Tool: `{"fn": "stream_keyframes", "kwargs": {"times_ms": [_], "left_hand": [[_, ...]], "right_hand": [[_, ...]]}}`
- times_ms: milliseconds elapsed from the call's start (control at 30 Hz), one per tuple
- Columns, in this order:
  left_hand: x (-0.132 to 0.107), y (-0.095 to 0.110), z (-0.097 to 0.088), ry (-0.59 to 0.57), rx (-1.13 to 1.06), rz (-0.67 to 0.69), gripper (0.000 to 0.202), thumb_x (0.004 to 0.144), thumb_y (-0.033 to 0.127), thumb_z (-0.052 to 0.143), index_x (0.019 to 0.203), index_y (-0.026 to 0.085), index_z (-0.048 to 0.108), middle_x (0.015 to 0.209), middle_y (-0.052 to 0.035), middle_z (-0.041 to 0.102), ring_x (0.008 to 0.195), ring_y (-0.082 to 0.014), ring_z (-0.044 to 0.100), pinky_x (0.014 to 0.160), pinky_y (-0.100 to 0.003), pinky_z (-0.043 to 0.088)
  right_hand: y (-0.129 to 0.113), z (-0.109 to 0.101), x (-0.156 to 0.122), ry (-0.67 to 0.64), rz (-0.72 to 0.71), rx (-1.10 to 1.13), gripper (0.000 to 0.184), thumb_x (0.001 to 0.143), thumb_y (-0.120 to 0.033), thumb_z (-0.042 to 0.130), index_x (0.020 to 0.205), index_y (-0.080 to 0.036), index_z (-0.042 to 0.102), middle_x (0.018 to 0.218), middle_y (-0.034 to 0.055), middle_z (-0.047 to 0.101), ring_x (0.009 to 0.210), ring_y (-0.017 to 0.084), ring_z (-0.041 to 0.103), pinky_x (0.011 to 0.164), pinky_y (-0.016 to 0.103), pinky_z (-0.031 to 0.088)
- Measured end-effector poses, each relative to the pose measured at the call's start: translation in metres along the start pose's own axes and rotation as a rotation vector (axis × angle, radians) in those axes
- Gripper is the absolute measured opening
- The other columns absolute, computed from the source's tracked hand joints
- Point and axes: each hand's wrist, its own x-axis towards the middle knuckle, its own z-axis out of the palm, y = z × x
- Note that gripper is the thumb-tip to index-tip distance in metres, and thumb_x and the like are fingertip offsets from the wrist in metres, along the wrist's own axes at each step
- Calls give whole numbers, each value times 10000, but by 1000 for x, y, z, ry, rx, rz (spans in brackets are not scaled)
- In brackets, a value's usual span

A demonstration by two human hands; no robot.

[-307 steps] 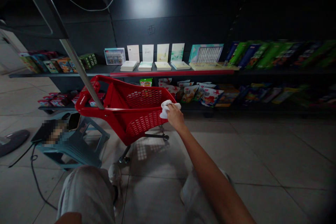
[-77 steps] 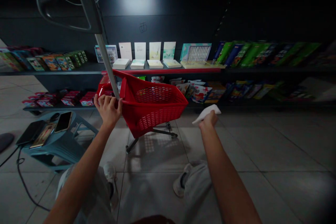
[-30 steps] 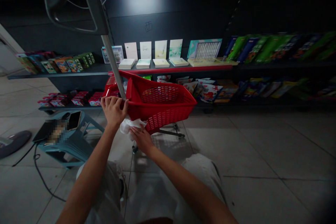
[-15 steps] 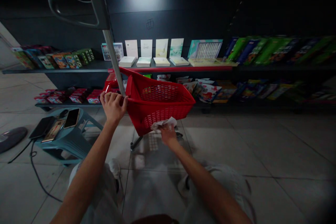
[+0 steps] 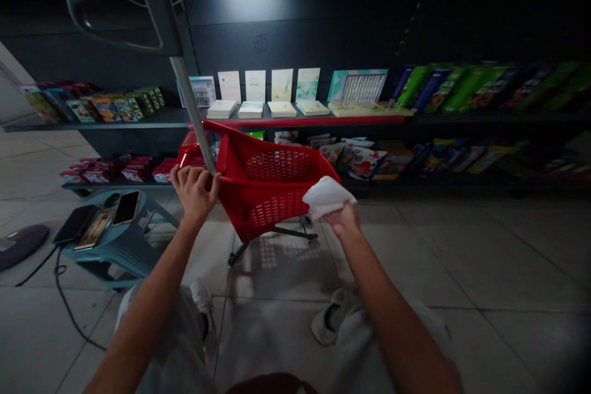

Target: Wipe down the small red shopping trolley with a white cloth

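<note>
A small red shopping cart (image 5: 252, 197) with perforated basket walls stands in front of me on dark legs with casters. My left hand (image 5: 196, 191) is closed over the cart's handle end, beside the foot of a grey metal pole (image 5: 194, 114). In my right hand (image 5: 344, 218) is a white cloth or paper wipe (image 5: 327, 195), held at the front right corner of the basket. The wipe overlaps the basket's corner in view; whether it touches the plastic I cannot tell.
Behind the cart runs a dark shelf (image 5: 152, 116) with books, boxes and bagged snacks. To the left, a blue-grey stool (image 5: 124, 246) holds a phone (image 5: 126, 207) and a black device with a cable. A round dark base (image 5: 23, 246) lies on the tiled floor at far left.
My right hand has moved right and up with the wipe, from the basket's lower side wall to its front corner. My left hand stays on the handle end.
</note>
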Motion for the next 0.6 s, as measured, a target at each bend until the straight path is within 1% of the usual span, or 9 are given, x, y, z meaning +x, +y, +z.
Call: {"fn": "stream_keyframes", "kwargs": {"times_ms": [67,100,167,233,300,433,500,567,600], "left_hand": [[-3,2,-2,2,-9,-4,229,944,441,628,849,235,662,1023,-87,684,1171,-299,534,1242,-601,191],[-4,3,-2,6,-11,-3,220,942,436,631,853,237,662,1035,-87,684,1177,-298,534,1248,-601,190],[-6,3,-4,21,1,7,206,939,426,639,856,240,665,1034,-82,684,1172,-291,543,1255,-598,198],[-9,2,-4,42,24,28,196,938,420,645,860,242,672,1024,-75,687,1159,-285,555,1263,-597,200],[-11,-1,-5,54,36,46,188,938,416,647,867,245,678,1019,-69,689,1151,-280,564,1273,-600,193],[-14,-6,-5,50,23,73,170,939,405,648,885,248,683,1019,-64,691,1156,-280,571,1284,-609,179],[-14,-7,-5,46,14,85,157,937,394,652,895,246,682,1023,-65,691,1174,-282,568,1287,-606,179],[-14,-10,-4,39,3,100,144,935,385,655,913,244,681,1037,-65,689,1203,-285,562,1291,-602,171],[-14,-13,-4,26,-8,109,141,937,382,651,938,244,682,1064,-67,686,1226,-286,556,1294,-600,163]], "right_hand": [[-15,-4,1,144,-28,68,683,1033,-584,67,1418,-193,474,1194,173,691,958,244,733,717,385,621],[-23,-4,0,226,-78,79,695,1027,-605,84,1421,-190,478,1232,178,680,1008,254,725,755,394,620],[-41,-1,-5,353,-244,33,686,1025,-592,151,1411,-156,513,1298,194,664,1124,281,695,886,426,595],[-56,7,-12,388,-415,-78,637,1026,-534,236,1388,-122,561,1330,210,661,1209,304,658,1014,449,529],[-66,17,-20,324,-556,-248,585,1027,-459,286,1388,-106,583,1349,223,659,1252,313,632,1073,449,475],[-72,44,-35,5,-720,-706,487,1035,-337,329,1369,-139,623,1349,197,677,1266,291,609,1143,450,388],[-73,59,-42,-102,-733,-941,436,1041,-310,354,1305,-161,668,1265,169,724,1202,274,632,1197,477,298],[-75,69,-48,-121,-708,-1118,413,1049,-300,363,1258,-161,690,1171,158,755,1122,259,656,1202,472,254],[-77,73,-50,-120,-690,-1176,412,1052,-298,360,1250,-156,693,1142,160,760,1094,255,664,1183,454,266]]}}
